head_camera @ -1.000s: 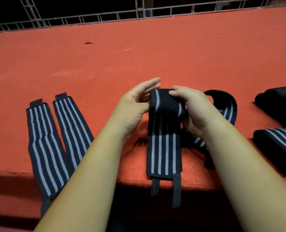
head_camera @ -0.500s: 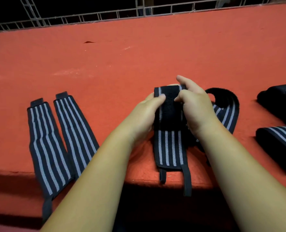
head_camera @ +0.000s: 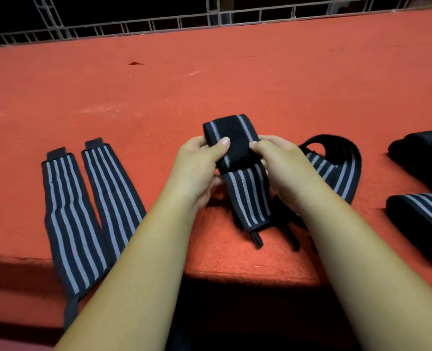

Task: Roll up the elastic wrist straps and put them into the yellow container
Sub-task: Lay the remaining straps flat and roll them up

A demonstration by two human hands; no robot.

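Note:
A black wrist strap with grey stripes (head_camera: 237,145) is partly rolled and held up over the red table. My left hand (head_camera: 197,168) grips the roll from the left, thumb on top. My right hand (head_camera: 280,163) pinches it from the right. The unrolled tail (head_camera: 248,198) hangs down to the table, its thin loop ends near the front edge. Two flat straps (head_camera: 88,209) lie side by side at the left. Another strap (head_camera: 336,168) lies curled just behind my right hand. No yellow container is in view.
The red table (head_camera: 210,84) stretches far back to a metal railing (head_camera: 210,19). Two dark rolled straps (head_camera: 422,219) sit at the right edge of view. The table's front edge (head_camera: 235,277) runs just below the hanging tail.
The roll has grown and been lifted off the table. The loose tail is shorter and has drawn away from the front edge. Both hands have shifted their hold around the roll.

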